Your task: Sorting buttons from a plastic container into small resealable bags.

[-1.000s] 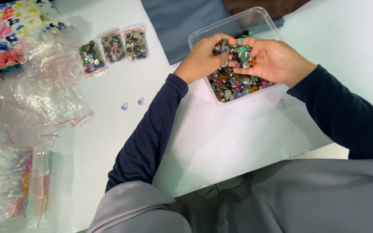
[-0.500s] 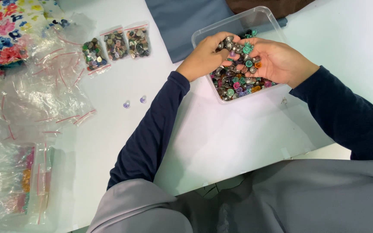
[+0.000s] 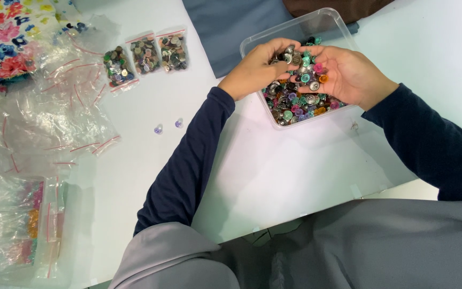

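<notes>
Two hands work inside one clear plastic tub (image 3: pixel 331 24), a rectangular box with rounded corners that sits on the white table (image 3: pixel 445 43). The right hand (image 3: pixel 348 75) lies palm up, its fingers (image 3: pixel 316 53) half open and cupped like a shallow bowl, with a small heap of snap buttons resting on them. The left hand (image 3: pixel 258 67) comes in from the opposite side, its fingers (image 3: pixel 287 45) curled down and their tips touching that heap; whether they pinch a single piece cannot be told. Under and just below both sets of fingertips lies the mass of snap buttons (image 3: pixel 295 104), too many to count: small round pieces, some shiny metal, others teal, pink, orange, purple and green. Well away from the left fingers, past the wrist, three small filled bags (image 3: pixel 145 53) lie side by side in a row, each clear plastic with a red zip strip and packed with mixed buttons. Nearer to the left forearm, two loose pale purple buttons (image 3: pixel 168 126) sit on the bare table, close together. Farther out on that side spreads a crumpled pile of empty clear bags (image 3: pixel 44 107) with red strips, and at the near edge a flat clear packet (image 3: pixel 12 225) holding pink and orange pieces. A flowered cloth (image 3: pixel 1 37) fills the far corner, and a grey-blue fabric (image 3: pixel 231 27) lies just beyond the tub. Both sleeves are dark navy.
</notes>
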